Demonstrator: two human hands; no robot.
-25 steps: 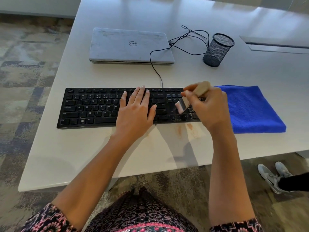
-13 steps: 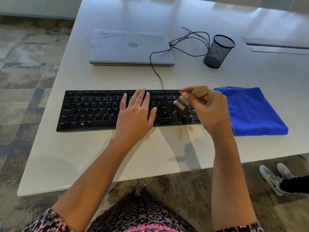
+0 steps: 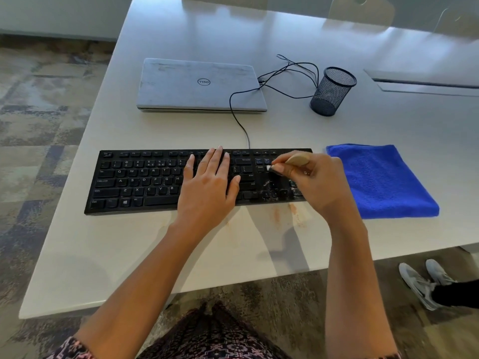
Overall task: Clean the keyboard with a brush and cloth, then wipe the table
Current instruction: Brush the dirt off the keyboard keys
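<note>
The left hand [image 3: 207, 187] lies flat with fingers straight on the middle keys of the one black keyboard [image 3: 145, 180], while the right hand [image 3: 316, 180] pinches the single wooden-handled brush [image 3: 296, 159], whose pale bristles touch the upper keys of the block between the main keys and the number pad. The keyboard lies across the near half of the white table [image 3: 388, 120], with orange smudges [image 3: 285, 216] on the tabletop just at its 6 o'clock edge. One folded blue cloth [image 3: 381, 180] lies just beside it at 3 o'clock, apart from both hands. One closed grey laptop [image 3: 199, 84] sits at 12 o'clock, one thin black cable [image 3: 239, 123] runs from the keyboard's far edge toward it, and one black mesh cup [image 3: 333, 90] stands at 1 o'clock. Two pale shoes [image 3: 425, 281] show on the floor at 5 o'clock. Since a second ago the bristles have travelled from the keyboard's middle rows toward its far edge; the left hand has stayed put.
</note>
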